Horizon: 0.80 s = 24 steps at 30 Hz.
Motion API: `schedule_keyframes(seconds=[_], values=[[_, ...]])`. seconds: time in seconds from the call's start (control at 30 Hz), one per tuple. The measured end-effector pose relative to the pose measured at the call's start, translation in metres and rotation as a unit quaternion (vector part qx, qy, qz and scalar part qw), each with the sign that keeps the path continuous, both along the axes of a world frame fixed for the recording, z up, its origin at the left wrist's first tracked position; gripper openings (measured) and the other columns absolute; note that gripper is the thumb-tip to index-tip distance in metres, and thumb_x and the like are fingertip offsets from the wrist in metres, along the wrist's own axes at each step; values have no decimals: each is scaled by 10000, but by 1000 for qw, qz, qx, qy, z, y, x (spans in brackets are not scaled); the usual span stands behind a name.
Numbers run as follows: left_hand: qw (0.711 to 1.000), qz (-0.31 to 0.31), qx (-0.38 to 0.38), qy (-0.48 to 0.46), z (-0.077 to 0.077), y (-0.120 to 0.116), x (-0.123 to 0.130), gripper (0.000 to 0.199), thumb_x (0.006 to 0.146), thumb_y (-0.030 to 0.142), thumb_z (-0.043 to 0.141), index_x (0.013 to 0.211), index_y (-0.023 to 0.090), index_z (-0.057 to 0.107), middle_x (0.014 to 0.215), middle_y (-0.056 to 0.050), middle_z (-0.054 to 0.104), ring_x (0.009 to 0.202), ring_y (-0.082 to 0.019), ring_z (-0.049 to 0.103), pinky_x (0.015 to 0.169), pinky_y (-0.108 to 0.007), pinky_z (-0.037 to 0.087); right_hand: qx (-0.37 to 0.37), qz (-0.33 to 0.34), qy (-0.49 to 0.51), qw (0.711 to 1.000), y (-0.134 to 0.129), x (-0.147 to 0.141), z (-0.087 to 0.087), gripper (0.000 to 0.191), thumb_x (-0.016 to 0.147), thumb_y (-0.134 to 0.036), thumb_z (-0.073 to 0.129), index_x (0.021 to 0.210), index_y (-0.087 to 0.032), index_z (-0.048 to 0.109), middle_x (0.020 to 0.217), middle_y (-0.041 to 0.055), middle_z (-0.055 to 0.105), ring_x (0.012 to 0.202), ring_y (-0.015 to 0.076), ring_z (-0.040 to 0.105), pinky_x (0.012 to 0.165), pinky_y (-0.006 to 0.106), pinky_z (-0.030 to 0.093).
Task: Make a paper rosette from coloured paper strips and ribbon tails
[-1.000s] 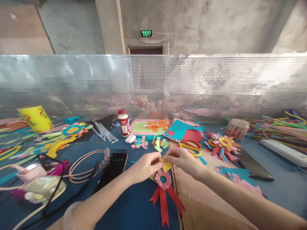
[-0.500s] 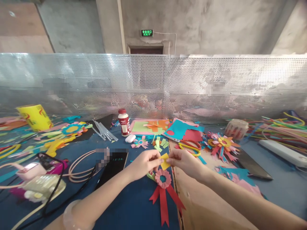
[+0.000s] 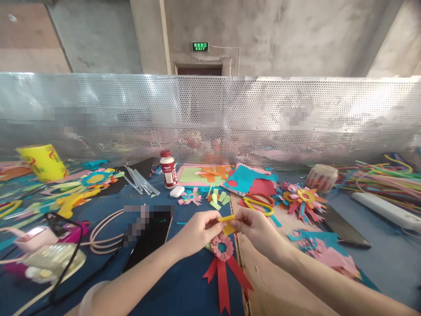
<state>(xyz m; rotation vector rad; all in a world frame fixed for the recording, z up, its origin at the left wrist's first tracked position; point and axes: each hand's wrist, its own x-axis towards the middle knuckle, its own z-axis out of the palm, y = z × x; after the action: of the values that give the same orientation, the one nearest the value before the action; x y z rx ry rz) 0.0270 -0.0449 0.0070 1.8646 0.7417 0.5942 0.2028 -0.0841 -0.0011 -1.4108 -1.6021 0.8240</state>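
Observation:
Between my two hands is a small piece of yellow paper (image 3: 229,226), its upper edge folded over. My left hand (image 3: 204,230) pinches its left end, and my right hand (image 3: 251,224) pinches its right end. Just below them on the table lies a paper rosette (image 3: 223,290) with a pink ruffled ring, a blue centre and red ribbon tails. My left fingertips overlap the top of its ring, though I cannot tell if they touch it. Beyond my hands lie green paper strips (image 3: 215,204) and a small pink and blue paper flower (image 3: 191,197).
Scissors with yellow and red handles (image 3: 259,206) lie beyond my right hand, near a layered paper flower (image 3: 303,197). A red-capped bottle (image 3: 168,170) stands at the back. Phones (image 3: 153,235), cables and a hot glue gun's clear sticks-like rods (image 3: 141,181) lie leftward. A perforated metal screen (image 3: 210,101) closes the back.
The yellow paper was a flat square and now has its upper edge folded over. Both hands have come slightly down and toward me, still gripping it.

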Motion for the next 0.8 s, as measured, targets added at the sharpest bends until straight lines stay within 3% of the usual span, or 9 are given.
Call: schedule_keyframes(seconds=[0.13, 0.27, 0.37, 0.47, 0.67, 0.8], values=[[1000, 31, 6, 4, -4, 2, -1, 254, 847, 364, 475, 676, 180, 437, 601, 27, 522, 559, -131, 526, 499, -210, 364, 5, 15, -21, 1000, 5, 5, -2, 209, 809, -321, 510, 682, -169, 577, 654, 8, 588, 628, 150, 557, 584, 264, 445], [998, 67, -16, -11, -4, 6, -1, 262, 840, 381, 479, 671, 186, 428, 555, 39, 508, 490, -108, 459, 457, -198, 314, 54, -13, -57, 997, 3, 8, -3, 217, 846, -341, 482, 985, -220, 596, 873, 39, 623, 753, 183, 571, 715, 337, 467], [997, 76, -15, -25, -3, 8, 0, 253, 823, 389, 507, 692, 178, 460, 572, 45, 488, 511, -109, 466, 477, -200, 324, 113, -14, -116, 987, -3, 2, -4, 419, 754, -317, 635, 1152, -251, 523, 1055, 60, 589, 877, 209, 562, 817, 376, 451], [998, 52, -14, -32, -4, 7, 1, 256, 810, 393, 527, 699, 170, 470, 610, 41, 491, 544, -114, 498, 512, -207, 354, 124, 14, -124, 984, -6, -5, -7, 541, 695, -294, 700, 1188, -221, 490, 1023, 67, 610, 885, 214, 576, 776, 356, 480], [999, 47, 25, -8, -6, 9, -2, 237, 819, 369, 524, 695, 170, 494, 583, 37, 514, 534, -110, 488, 501, -202, 348, 68, 31, -31, 997, -3, -5, -8, 341, 815, -260, 525, 1151, -203, 514, 889, 43, 657, 801, 186, 623, 710, 318, 508], [998, 58, 37, -13, -8, 11, -2, 218, 832, 365, 502, 720, 179, 512, 614, 22, 561, 553, -129, 536, 492, -209, 385, 53, 32, 25, 998, 0, 1, -6, 250, 837, -201, 396, 1030, -167, 551, 886, 51, 662, 768, 170, 646, 698, 300, 530]])
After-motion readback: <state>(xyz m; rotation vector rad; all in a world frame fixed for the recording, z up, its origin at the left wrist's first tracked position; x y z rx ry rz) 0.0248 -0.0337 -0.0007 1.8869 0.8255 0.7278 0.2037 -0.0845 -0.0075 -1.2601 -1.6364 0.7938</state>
